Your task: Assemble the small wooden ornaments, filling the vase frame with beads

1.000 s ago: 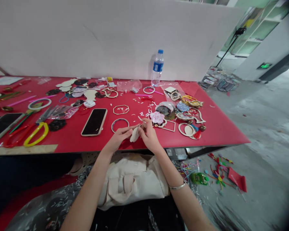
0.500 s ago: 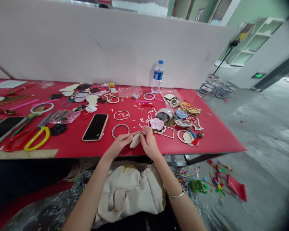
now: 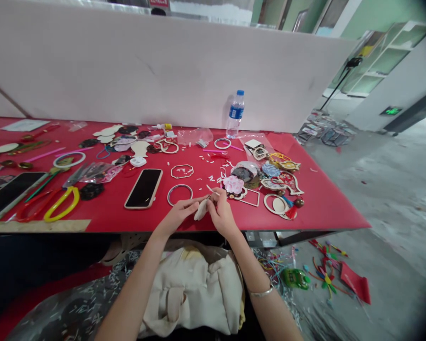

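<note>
Both of my hands meet over the near edge of the red table [image 3: 323, 203]. My left hand [image 3: 179, 213] pinches a small pale oval wooden piece [image 3: 200, 209] from the left. My right hand [image 3: 221, 211] is closed on the same piece from the right, and a thin white strip [image 3: 212, 190] sticks up from its fingertips. A metal ring [image 3: 179, 193] lies just beyond my left hand, and a pink flower-shaped cutout [image 3: 233, 184] lies just beyond my right. A cream cloth bag [image 3: 195, 289] rests on my lap.
A black phone [image 3: 144, 187] lies left of the ring, yellow and red scissors [image 3: 58, 202] farther left. Wooden cutouts and frames [image 3: 277, 175] crowd the table's right side. A water bottle [image 3: 235, 113] stands by the white partition [image 3: 128, 71]. Craft scraps [image 3: 326, 274] litter the floor.
My hands have stayed together on the oval piece with only small finger shifts. The camera view has tilted slightly, so the table sits a little lower in the picture.
</note>
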A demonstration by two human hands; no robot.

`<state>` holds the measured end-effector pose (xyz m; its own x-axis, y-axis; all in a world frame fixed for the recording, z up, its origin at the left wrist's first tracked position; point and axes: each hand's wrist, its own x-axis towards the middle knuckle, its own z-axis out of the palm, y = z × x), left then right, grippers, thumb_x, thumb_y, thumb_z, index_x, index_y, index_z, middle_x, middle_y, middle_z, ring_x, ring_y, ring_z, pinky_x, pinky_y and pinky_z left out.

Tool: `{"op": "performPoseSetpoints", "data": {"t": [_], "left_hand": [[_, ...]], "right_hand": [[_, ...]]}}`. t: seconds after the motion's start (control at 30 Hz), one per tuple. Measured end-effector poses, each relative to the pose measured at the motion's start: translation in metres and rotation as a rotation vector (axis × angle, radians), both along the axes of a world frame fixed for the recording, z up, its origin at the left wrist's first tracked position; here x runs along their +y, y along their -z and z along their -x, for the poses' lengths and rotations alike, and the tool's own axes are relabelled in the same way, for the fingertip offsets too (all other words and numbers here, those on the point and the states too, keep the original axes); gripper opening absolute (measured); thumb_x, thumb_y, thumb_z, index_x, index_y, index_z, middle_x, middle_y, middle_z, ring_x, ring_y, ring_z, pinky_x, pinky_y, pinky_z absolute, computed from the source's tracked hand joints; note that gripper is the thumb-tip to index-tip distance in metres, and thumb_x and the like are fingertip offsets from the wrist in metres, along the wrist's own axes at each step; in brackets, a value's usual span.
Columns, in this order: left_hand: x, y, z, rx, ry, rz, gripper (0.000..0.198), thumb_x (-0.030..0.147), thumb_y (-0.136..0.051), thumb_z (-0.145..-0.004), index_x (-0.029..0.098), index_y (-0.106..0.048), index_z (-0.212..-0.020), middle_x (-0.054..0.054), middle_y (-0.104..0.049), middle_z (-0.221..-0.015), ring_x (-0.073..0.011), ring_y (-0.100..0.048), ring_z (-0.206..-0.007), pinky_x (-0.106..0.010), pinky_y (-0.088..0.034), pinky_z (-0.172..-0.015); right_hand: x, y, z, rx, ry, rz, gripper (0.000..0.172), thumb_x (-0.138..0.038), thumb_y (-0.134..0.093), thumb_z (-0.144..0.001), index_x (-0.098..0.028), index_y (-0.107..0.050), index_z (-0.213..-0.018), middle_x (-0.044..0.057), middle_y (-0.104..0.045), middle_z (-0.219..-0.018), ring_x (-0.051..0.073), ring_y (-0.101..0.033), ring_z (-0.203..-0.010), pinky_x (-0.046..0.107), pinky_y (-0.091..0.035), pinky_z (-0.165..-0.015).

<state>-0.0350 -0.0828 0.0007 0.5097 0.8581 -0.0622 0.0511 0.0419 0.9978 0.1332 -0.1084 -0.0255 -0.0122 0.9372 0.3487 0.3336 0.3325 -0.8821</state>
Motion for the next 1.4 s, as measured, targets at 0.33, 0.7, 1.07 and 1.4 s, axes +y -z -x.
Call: {"op": "performPoseSetpoints", "data": {"t": [0.33, 0.7, 1.07, 1.4], "left_hand": [[0.0002, 0.0005, -0.0002, 0.004, -0.031, 0.01, 0.057, 0.053, -0.065, -0.076, 0.017, -0.064, -0.121, -0.01, -0.069, -0.117, -0.0294, -0.061, -0.111, -0.042, -0.042, -0.102], [0.0004, 0.0013, -0.0002, 0.009, -0.02, 0.003, 0.056, 0.053, -0.063, -0.079, 0.018, -0.062, -0.124, -0.009, -0.067, -0.12, -0.028, -0.06, -0.113, -0.039, -0.04, -0.103], [0.0005, 0.002, 0.0005, 0.019, -0.002, 0.01, 0.059, 0.051, -0.062, -0.079, 0.017, -0.059, -0.127, -0.01, -0.066, -0.122, -0.0305, -0.055, -0.12, -0.044, -0.037, -0.106], [0.0, 0.0011, 0.0003, 0.035, 0.002, -0.004, 0.057, 0.051, -0.062, -0.08, 0.018, -0.059, -0.127, -0.008, -0.067, -0.122, -0.0298, -0.056, -0.118, -0.044, -0.036, -0.107]], "right_hand": [[0.0032, 0.0031, 0.0001, -0.036, 0.038, 0.026, 0.03, -0.023, -0.042, -0.09, -0.021, -0.035, -0.119, 0.001, -0.058, -0.08, 0.016, -0.059, -0.068, 0.029, -0.049, -0.067], [0.0012, 0.0008, 0.0, -0.023, 0.006, 0.003, 0.03, -0.027, -0.042, -0.092, -0.021, -0.034, -0.12, 0.001, -0.058, -0.082, 0.016, -0.06, -0.071, 0.029, -0.049, -0.067], [-0.0001, 0.0006, -0.0006, -0.04, 0.01, 0.0, 0.031, -0.026, -0.041, -0.092, -0.021, -0.033, -0.121, 0.004, -0.062, -0.087, 0.017, -0.063, -0.074, 0.031, -0.051, -0.069], [0.001, 0.0011, 0.0008, -0.107, 0.014, -0.025, 0.026, -0.023, -0.039, -0.092, -0.02, -0.033, -0.118, 0.008, -0.065, -0.091, 0.019, -0.065, -0.074, 0.032, -0.052, -0.067]]}}
